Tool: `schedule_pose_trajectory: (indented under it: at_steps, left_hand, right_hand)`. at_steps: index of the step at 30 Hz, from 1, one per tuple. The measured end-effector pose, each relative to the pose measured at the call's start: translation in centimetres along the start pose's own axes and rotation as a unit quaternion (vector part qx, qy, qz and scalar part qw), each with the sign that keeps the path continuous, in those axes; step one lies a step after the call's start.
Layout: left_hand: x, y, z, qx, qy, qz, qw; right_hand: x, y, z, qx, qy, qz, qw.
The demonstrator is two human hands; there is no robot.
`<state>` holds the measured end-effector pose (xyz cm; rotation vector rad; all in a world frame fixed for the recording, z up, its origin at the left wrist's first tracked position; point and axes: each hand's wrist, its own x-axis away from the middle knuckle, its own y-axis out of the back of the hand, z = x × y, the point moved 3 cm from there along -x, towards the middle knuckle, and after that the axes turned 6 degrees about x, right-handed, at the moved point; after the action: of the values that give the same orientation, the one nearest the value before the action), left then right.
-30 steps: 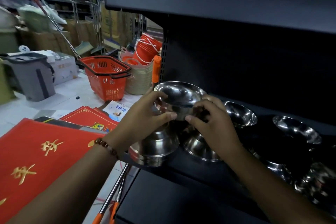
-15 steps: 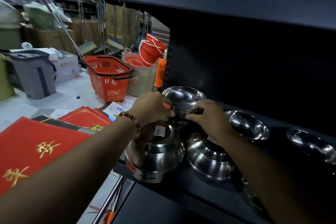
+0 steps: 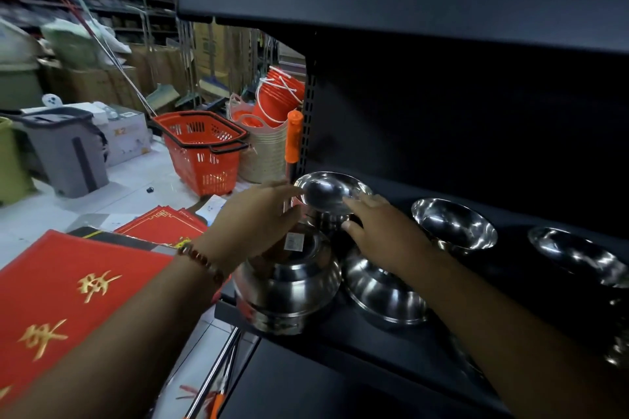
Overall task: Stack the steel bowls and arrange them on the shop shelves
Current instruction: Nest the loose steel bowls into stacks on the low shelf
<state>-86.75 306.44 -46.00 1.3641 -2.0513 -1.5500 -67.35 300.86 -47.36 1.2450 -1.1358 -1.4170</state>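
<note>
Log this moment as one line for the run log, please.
stage: placing bowl | left hand: on upright bowl rim | right hand: touching its other side | bowl: atop stack at shelf back | two inverted stacks in front

Upper shelf (image 3: 391,0) caps headroom; bowl stacks (image 3: 289,286) crowd front edge; back wall (image 3: 476,133) behind.

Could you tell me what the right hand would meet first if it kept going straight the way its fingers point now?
The right hand points up and left toward the upright steel bowl at the back; its fingertips seem to be at its rim already. So that bowl comes first, though depth is hard to judge.
</note>
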Motion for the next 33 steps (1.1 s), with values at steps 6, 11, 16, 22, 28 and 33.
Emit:
schedule_pose_trajectory:
  at_steps: [6,11,16,22,28,33]
  left_hand:
    - [7.8,-0.4,-0.6,-0.081,-0.073,-0.021,0.994]
    - [11.3,-2.3,1.4,-0.071,0.003,0.060,0.996]
    - [11.7,-3.2,2.8,0.084,0.069,0.087,0.990]
    - [11.0,-3.9,2.5,0.172,0.075,0.056,0.981]
    - [10.7,-4.2,3.2,0.175,0.054,0.001,0.983]
    - [11.0,-3.5,2.7,0.217,0.026,-0.050,0.975]
  right_hand:
    - [6.9,1.4,3.8,-0.015,0.074,-0.008,0.997]
    - [9.5,-0.5,5.6,-0.035,0.117,0.023,0.992]
    - [9.9,-2.3,5.8,-0.048,0.098,0.036,0.993]
    - [9.5,-3.0,6.4,-0.052,0.094,0.024,0.994]
    - [9.8,-3.0,6.0,-0.056,0.096,0.015,0.994]
    - [9.9,-2.7,6.1,-0.067,0.108,-0.015,0.992]
